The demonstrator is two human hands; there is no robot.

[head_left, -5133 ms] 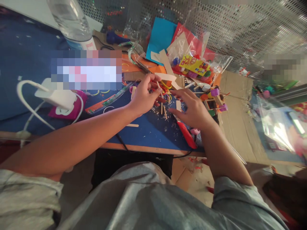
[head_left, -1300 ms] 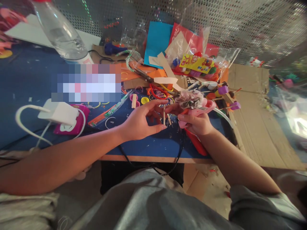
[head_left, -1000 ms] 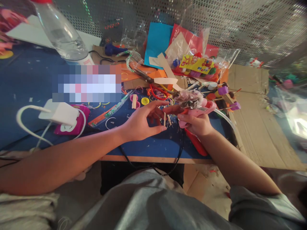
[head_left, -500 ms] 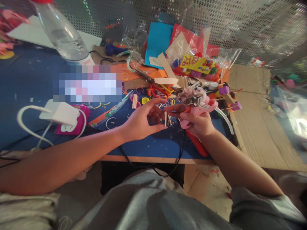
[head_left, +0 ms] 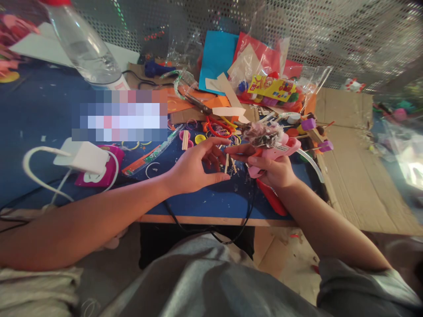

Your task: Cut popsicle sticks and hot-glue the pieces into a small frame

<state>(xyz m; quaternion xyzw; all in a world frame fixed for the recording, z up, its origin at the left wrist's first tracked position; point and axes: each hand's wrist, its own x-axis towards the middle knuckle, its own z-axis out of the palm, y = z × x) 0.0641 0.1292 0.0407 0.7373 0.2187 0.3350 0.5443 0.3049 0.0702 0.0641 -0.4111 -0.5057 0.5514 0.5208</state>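
My left hand curves above the blue table, its thumb and index finger well apart. A short pale wooden stick stands between its thumb tip and curled fingers, near my right fingertips; the exact contact is partly hidden. In my right hand is a pink glue gun, its black cable hanging toward the table edge. The right index finger reaches out toward the left hand. A fluffy grey-pink clump sits against the gun's upper side. More wooden sticks lie behind the hands.
Scissors, paper strips and a bag of coloured pieces crowd the back. To the left stand a water bottle and a white charger in a magenta socket block. Cardboard lies right.
The wooden stick between my hands has tilted slightly, its lower end shifting left. Both hands stay almost in place, and the glue gun remains in my right hand.
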